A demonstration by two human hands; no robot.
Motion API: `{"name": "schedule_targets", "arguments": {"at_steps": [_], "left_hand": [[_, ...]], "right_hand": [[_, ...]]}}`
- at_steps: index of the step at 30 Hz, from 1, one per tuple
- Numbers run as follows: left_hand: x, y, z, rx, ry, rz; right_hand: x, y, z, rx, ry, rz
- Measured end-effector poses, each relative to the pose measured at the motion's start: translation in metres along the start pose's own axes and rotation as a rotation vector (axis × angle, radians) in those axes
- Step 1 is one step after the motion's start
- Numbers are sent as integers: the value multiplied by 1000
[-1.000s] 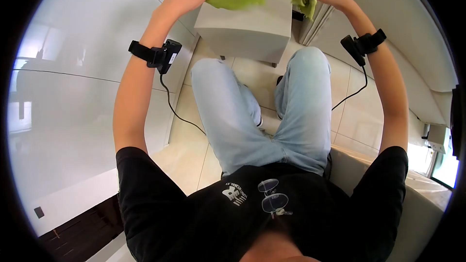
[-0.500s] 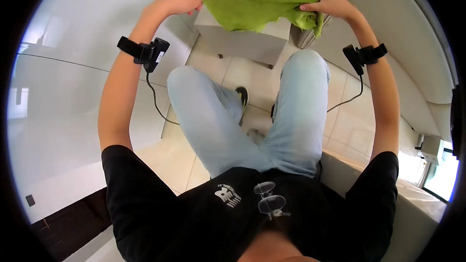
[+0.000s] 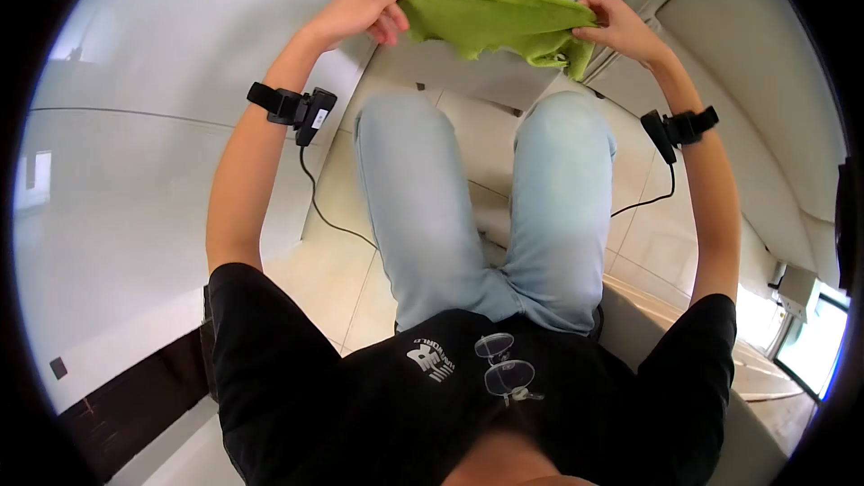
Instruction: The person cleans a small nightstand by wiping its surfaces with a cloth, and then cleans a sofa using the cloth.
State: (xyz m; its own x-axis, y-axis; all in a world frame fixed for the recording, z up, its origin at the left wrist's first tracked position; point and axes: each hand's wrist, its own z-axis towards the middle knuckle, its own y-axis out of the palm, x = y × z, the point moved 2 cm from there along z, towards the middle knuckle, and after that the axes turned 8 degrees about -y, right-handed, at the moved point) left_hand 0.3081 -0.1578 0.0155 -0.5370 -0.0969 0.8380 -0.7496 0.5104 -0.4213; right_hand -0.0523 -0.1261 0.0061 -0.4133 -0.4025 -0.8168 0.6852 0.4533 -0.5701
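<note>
One black T-shirt (image 3: 342,405) partly reads "WORLD"; left hand (image 3: 362,13) and right hand (image 3: 623,29) pinch opposite ends of one green cloth (image 3: 490,20).

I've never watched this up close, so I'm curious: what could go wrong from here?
The green cloth hangs between the left hand and right hand, pinched near its ends, so an end might slip free. Its ragged lower edge could tear if pulled hard. The cable looping from the left wrist device towards the jeans might snag.
</note>
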Motion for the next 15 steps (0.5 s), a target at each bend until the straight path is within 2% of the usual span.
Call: {"name": "schedule_targets", "arguments": {"at_steps": [2, 4, 6, 9, 11, 12, 14, 15], "left_hand": [[4, -4, -2, 28, 20, -115], [4, -6, -1, -74, 37, -337], [-5, -12, 4, -97, 58, -391], [-21, -19, -7, -169, 86, -426], [-24, -19, -3, -213, 82, -424], [-27, -18, -2, -198, 46, -386], [-27, -13, 0, -188, 3, -349], [-26, -7, 2, -93, 21, -454]], "right_hand": [[-16, -1, 2, 56, 41, -10], [-30, 0, 4, 5, 88, -3], [-26, -2, 7, -71, 132, 54], [-29, 11, 4, -26, 137, 100], [-4, 12, 4, -130, 48, -299], [-3, 14, 5, -131, 49, -301], [-2, 14, 5, -119, 211, -578], [-8, 16, 4, -17, 204, -614]]}}
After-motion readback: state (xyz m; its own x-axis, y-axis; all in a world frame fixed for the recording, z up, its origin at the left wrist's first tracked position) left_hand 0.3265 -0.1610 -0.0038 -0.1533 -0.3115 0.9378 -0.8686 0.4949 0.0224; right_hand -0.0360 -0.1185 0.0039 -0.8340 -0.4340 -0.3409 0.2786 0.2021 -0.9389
